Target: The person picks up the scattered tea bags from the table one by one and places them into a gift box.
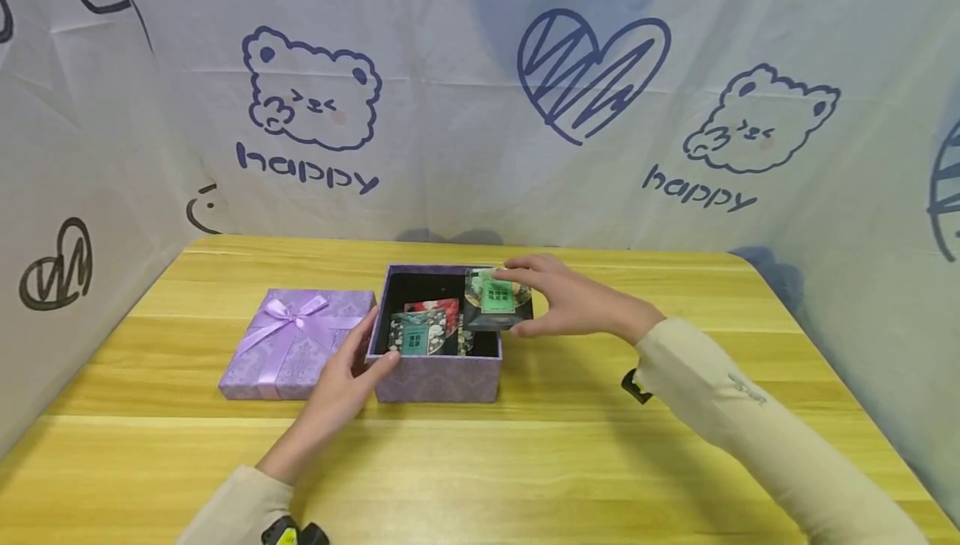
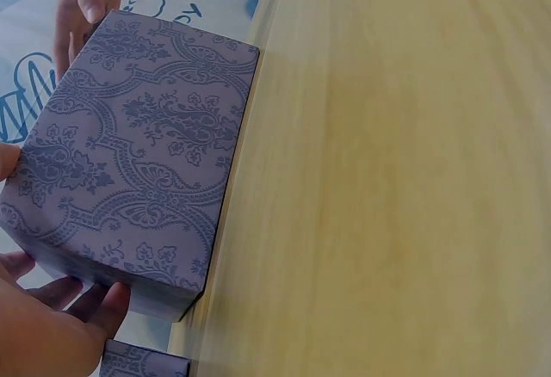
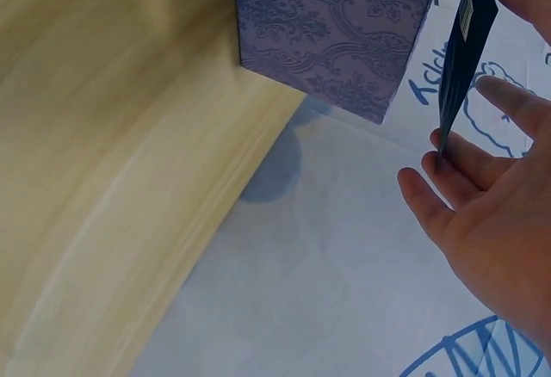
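Note:
A purple patterned gift box stands uncovered on the table, its inside black. My left hand grips its left front corner, thumb at the front rim and fingers along the left side. Inside lie several flat packets, among them a teal floral packet and a red packet. Over the box's right rim, my right hand holds a dark packet with a green label between thumb and fingers. That dark packet appears nearly edge-on in the right wrist view, beside the box.
Left of the box lies its purple lid, topped with a ribbon bow. Both rest on a yellow wood-grain table. A white cloth with blue drawings hangs behind the table and along its sides.

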`<state>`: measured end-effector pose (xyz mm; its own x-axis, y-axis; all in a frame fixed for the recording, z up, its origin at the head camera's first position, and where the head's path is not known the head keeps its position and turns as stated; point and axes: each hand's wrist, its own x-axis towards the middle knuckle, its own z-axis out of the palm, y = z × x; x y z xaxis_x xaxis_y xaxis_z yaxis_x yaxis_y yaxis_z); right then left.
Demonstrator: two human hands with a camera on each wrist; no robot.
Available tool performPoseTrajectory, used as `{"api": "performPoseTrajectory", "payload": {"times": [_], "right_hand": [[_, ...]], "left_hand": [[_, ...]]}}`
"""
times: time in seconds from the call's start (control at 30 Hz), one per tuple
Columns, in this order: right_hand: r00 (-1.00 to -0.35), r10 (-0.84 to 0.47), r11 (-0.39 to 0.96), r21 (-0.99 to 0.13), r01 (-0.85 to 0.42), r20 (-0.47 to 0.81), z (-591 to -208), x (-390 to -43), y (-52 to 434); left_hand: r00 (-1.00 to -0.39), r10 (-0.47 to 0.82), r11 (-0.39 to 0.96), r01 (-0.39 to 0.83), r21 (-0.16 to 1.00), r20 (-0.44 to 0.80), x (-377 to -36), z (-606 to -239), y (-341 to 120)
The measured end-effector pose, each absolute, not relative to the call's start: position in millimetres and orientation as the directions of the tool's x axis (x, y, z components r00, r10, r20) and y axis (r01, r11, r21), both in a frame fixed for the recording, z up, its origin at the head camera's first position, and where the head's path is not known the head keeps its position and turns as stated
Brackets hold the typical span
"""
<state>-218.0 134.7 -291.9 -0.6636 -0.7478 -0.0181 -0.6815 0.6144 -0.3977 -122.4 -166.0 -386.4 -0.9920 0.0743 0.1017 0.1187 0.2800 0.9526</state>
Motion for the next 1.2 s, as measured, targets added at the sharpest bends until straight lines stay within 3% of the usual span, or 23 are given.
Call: {"api": "performPoseTrajectory", "payload": {"times": [0.57,1.2], "right_hand": [[-0.607,-0.791,0.586,-0.385,-0.713,-0.079,-282.6,-227.2,104.1],[-0.598,-0.791,0.576,-0.490,-0.655,-0.131,-295.4,-236.0,69.9]], "left_hand": [[-0.992,0.075,0.267,0.116,0.957,0.099,-122.1,-385.4,-166.9],[-0.992,0.072,0.254,0.117,0.960,0.102,-123.1,-388.6,-166.1]]}}
